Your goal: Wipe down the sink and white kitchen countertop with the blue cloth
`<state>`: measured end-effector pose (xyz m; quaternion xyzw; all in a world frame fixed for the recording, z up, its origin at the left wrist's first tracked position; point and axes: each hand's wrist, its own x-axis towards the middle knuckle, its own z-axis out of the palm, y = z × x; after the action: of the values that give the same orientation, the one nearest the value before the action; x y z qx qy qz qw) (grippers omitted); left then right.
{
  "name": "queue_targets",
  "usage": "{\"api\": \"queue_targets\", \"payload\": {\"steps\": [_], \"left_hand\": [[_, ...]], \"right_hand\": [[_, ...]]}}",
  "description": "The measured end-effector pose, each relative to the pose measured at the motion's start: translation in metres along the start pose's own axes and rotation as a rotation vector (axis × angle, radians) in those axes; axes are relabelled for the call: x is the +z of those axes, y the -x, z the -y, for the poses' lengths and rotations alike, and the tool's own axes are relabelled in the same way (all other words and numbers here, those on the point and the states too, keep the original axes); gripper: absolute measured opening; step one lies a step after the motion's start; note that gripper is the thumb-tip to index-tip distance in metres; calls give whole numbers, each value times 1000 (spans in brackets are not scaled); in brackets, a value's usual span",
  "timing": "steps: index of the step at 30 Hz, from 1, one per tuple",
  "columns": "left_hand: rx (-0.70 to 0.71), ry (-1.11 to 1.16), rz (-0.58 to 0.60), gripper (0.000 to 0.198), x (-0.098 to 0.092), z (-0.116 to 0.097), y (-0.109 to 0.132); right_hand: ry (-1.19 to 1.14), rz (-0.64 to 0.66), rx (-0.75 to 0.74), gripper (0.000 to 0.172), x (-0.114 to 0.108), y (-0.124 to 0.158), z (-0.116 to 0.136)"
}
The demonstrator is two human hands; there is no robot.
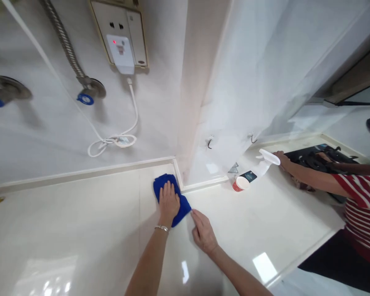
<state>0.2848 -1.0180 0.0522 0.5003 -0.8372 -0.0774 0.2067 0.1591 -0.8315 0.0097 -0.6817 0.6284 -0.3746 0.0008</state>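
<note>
A blue cloth [182,211] lies on the glossy white countertop [89,218], close to the inner corner where the wall juts out. My left hand [169,201], with a silver bracelet at the wrist, rests flat on top of it, fingers stretched forward. At the cloth's lower right corner, my right hand [203,231] pinches the edge between thumb and forefinger, the other fingers curled in. Part of the cloth is hidden beneath the left hand.
Right of the wall corner stand a red and white paper cup [241,183], a dark phone-like item [248,176] and a white spray bottle [267,160]. Another person [357,205] in stripes reaches to a black stove [323,158]. A white cable [111,142] hangs from the socket [120,37].
</note>
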Motion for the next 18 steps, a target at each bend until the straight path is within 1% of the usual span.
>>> {"api": "queue_targets", "payload": {"steps": [3,6,8,10,12,14,16,18], "left_hand": [[75,-24,24,57,-6,-19,48],[193,-24,47,57,-15,-34,95],[301,-14,72,57,-22,-38,123],[458,30,144,61,-29,-37,145],[639,113,267,69,-36,-31,159],[787,195,393,71,-42,-22,163],[864,225,444,63,-49,-13,161],[895,208,433,49,-55,-10,159]], "right_hand": [[-41,-80,122,65,6,6,-7],[-132,-143,206,52,8,7,-16],[-217,-148,204,45,3,4,-20],[-267,-140,209,41,-5,0,-20],[-241,-151,233,42,-15,-1,-14],[-181,-136,199,47,-22,3,-2],[-154,-45,57,50,-24,11,13],[-139,61,-82,51,-21,22,27]]}}
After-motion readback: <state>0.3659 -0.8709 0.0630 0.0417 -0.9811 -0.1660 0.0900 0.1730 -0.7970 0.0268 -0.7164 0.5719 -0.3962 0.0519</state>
